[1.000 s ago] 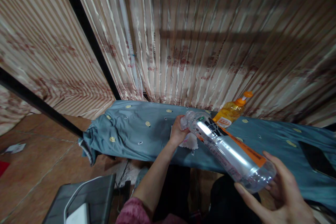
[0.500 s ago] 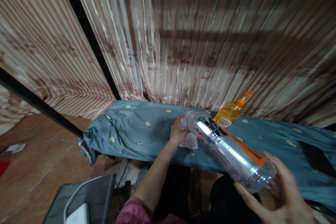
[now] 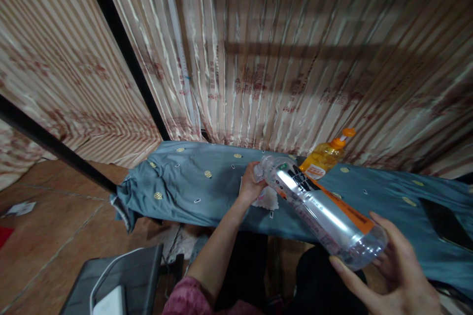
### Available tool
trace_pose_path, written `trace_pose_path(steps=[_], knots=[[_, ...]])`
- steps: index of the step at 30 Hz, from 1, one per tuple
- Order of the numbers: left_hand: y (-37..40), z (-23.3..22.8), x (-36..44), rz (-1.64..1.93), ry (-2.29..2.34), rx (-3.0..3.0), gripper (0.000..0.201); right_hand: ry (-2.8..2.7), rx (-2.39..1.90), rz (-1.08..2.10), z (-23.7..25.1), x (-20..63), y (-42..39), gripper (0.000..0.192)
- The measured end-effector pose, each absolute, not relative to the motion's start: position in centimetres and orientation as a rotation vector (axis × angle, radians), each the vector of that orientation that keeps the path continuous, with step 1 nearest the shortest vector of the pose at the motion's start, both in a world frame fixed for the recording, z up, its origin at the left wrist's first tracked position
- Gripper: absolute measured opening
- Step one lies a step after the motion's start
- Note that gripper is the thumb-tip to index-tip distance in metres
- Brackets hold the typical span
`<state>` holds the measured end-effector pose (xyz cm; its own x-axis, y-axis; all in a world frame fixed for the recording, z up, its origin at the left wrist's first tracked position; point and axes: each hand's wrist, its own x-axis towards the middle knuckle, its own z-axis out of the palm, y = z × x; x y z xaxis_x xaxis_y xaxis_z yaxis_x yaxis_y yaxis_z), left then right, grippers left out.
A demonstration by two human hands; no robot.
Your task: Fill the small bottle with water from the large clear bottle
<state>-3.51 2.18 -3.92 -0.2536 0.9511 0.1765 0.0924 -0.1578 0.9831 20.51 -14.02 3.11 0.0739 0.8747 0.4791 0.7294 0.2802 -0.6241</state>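
Note:
A clear plastic bottle [image 3: 314, 206] with a silver and orange label is held tilted over the cloth-covered surface, its neck to the upper left and its base to the lower right. My left hand [image 3: 252, 184] is closed around the neck end; the fingertips are partly hidden behind it. The base sits between the thumb and fingers of my right hand [image 3: 395, 266]. Just behind the bottle stands a yellow pump bottle [image 3: 323, 157] with an orange pump top. Below my left hand lies a small whitish cloth or paper [image 3: 266, 199], partly covered.
A blue-grey patterned cloth [image 3: 218, 197] covers the long surface. On its right lies a dark flat tablet-like object [image 3: 445, 221]. A grey stool or case [image 3: 121, 266] at lower left bears a white device with a cable [image 3: 111, 300]. Dark poles [image 3: 125, 49] and a striped curtain [image 3: 258, 59] stand behind.

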Motion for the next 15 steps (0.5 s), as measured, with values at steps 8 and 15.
trace_pose_path(steps=[8, 15], knots=[[2.31, -4.43, -3.62, 1.498, 1.377, 1.279, 0.056, -1.712, -1.447, 0.177, 3.09, 20.56, -13.84, 0.094], [2.47, -4.8, -3.56, 1.505, 1.385, 1.286, 0.055, -1.729, -1.452, 0.192, 3.04, 20.91, -13.96, 0.092]])
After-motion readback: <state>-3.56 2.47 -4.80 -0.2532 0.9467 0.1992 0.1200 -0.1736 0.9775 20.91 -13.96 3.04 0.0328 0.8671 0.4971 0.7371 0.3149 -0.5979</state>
